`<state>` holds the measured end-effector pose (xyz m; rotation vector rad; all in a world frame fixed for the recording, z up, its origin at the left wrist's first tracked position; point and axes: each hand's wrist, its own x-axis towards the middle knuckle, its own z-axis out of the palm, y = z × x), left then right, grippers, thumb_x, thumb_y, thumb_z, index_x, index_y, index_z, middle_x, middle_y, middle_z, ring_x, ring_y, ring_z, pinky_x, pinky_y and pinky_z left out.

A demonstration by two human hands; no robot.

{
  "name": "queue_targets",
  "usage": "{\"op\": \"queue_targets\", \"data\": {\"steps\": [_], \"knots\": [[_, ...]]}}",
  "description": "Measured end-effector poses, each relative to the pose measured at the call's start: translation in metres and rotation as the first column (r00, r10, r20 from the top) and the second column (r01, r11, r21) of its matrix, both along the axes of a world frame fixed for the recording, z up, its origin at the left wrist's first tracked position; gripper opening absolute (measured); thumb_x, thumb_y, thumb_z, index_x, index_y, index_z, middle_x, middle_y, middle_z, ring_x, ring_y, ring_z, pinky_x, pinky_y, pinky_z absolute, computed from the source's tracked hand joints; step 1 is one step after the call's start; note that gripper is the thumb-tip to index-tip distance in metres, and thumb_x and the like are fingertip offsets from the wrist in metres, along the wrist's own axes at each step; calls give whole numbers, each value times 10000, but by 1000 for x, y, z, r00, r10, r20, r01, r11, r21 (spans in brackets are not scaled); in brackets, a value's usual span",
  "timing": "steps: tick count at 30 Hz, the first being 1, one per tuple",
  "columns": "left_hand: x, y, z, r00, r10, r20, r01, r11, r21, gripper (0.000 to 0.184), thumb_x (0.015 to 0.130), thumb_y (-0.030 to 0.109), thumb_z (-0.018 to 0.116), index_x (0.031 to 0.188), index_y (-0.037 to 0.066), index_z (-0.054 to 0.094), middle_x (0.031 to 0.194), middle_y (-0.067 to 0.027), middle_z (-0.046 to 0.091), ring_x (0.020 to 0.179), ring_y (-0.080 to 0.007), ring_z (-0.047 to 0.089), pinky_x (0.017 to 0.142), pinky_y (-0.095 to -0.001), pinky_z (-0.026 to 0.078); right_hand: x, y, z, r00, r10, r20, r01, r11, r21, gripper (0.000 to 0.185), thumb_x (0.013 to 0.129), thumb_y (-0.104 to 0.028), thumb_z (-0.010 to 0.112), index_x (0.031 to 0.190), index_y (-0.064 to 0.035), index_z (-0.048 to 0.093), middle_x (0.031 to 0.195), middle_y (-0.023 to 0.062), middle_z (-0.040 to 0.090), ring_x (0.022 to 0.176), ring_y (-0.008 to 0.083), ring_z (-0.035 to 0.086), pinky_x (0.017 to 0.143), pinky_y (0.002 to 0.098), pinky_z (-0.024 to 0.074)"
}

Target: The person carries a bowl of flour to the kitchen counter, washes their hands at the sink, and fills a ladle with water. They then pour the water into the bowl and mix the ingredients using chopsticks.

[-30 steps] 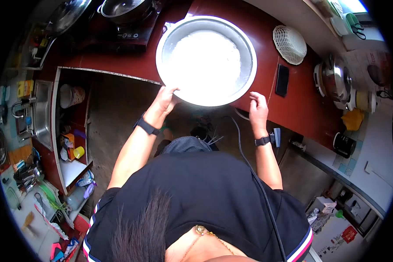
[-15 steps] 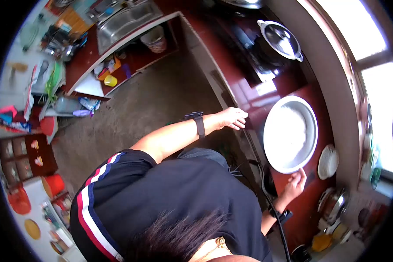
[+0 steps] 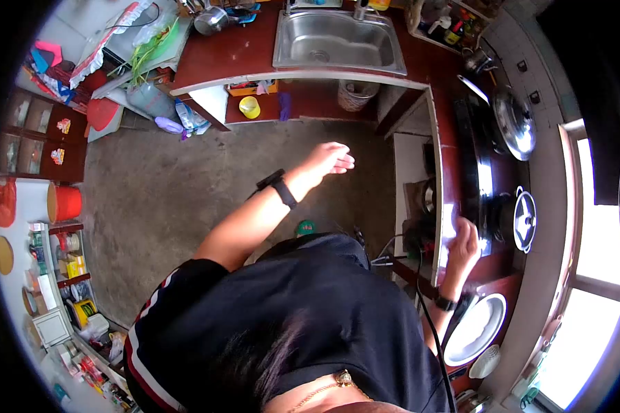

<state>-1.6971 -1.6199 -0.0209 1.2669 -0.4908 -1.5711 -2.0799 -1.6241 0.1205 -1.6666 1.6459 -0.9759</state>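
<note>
My left hand [image 3: 328,162] is in the air over the floor, holding nothing, with its fingers loosely stretched out. On the other side, my right hand [image 3: 463,246] hovers by the counter's front edge, near the black stove [image 3: 481,180]. Its fingers are slightly bent and apart, a little blurred, with nothing visible in them. A large white-silver basin [image 3: 477,332] rests on the counter beside my right forearm. On the stove stand a lidded pot [image 3: 525,221] and a pan with a shiny lid [image 3: 515,127].
A steel sink [image 3: 337,41] is set into the red counter [image 3: 231,58] ahead. Below it are a waste basket [image 3: 356,95] and a yellow cup [image 3: 249,107]. A white woven basket [image 3: 486,361] lies beyond the basin. Red buckets and shelves line the left wall.
My view has turned toward the sink. My right hand has left the basin's rim and come beside the stove. My left hand has moved away from the counter edge.
</note>
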Motion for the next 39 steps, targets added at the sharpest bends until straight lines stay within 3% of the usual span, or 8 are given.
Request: {"op": "queue_targets", "data": {"steps": [7, 13, 15, 20, 26, 30, 37, 39], "knots": [[126, -35, 9, 957, 286, -35, -287, 958, -6, 301, 1008, 261, 568, 1212, 44, 608, 1135, -159, 710, 1025, -245, 708, 879, -346, 573, 183, -136, -17, 930, 367, -27, -362, 925, 117, 216, 1031, -157, 529, 1122, -48, 693, 662, 21, 617, 546, 64, 529, 515, 233, 432], [198, -148, 2, 918, 383, -100, -385, 923, 1, 338, 1012, 281, 538, 1241, 40, 598, 1190, -165, 691, 1093, -262, 678, 948, -375, 531, 299, -295, -62, 826, 556, 95, -564, 813, 145, 246, 987, -126, 551, 1168, -20, 681, 865, 71, 722, 756, 108, 656, 723, 265, 537], [214, -205, 4, 901, 408, -145, -409, 912, 25, 375, 1025, 276, 510, 1279, 4, 555, 1253, -184, 657, 1158, -272, 644, 978, -376, 514, 324, -362, -103, 799, 595, -80, -592, 803, 60, 278, 975, -176, 581, 1191, -19, 661, 975, 159, 741, 911, 246, 726, 814, 336, 546], [239, -317, -2, 867, 420, -268, -430, 902, 23, 462, 1040, 301, 486, 1339, -50, 459, 1335, -222, 593, 1249, -298, 579, 1046, -400, 476, 386, -470, -116, 754, 602, -263, -633, 773, -42, 317, 925, -134, 538, 1222, -52, 616, 1111, 239, 672, 1006, 449, 639, 848, 516, 522], [269, -406, -29, 782, 512, -355, -500, 856, 131, 507, 1026, 347, 516, 1343, -46, 468, 1373, -227, 546, 1263, -318, 555, 1086, -445, 443, 441, -592, -149, 769, 542, -340, -545, 833, 95, 447, 933, -194, 530, 1365, -82, 543, 1320, 228, 604, 1211, 412, 581, 1019, 476, 473], [282, -461, -62, 737, 515, -437, -468, 856, 220, 538, 1029, 377, 501, 1367, -38, 456, 1383, -206, 543, 1284, -330, 531, 1104, -478, 413, 482, -646, -151, 655, 601, -457, -559, 793, 242, 565, 926, -181, 502, 1445, 25, 416, 1452, 266, 478, 1291, 414, 510, 1090, 445, 426], [300, -540, -83, 610, 460, -645, -433, 875, 215, 641, 1065, 442, 395, 1480, -41, 323, 1503, -192, 436, 1408, -312, 408, 1174, -479, 341, 550, -743, -265, 681, 379, -626, -550, 830, -96, 725, 894, -149, 555, 1512, 80, 253, 1566, 285, 290, 1442, 429, 308, 1175, 471, 304], [304, -554, -93, 513, 479, -712, -451, 856, 251, 618, 1066, 466, 376, 1440, -27, 390, 1431, -165, 499, 1371, -306, 430, 1200, -500, 285, 562, -760, -290, 656, 374, -656, -494, 869, 2, 779, 882, -156, 570, 1505, 120, 191, 1565, 325, 249, 1466, 452, 245, 1201, 500, 238]]}}
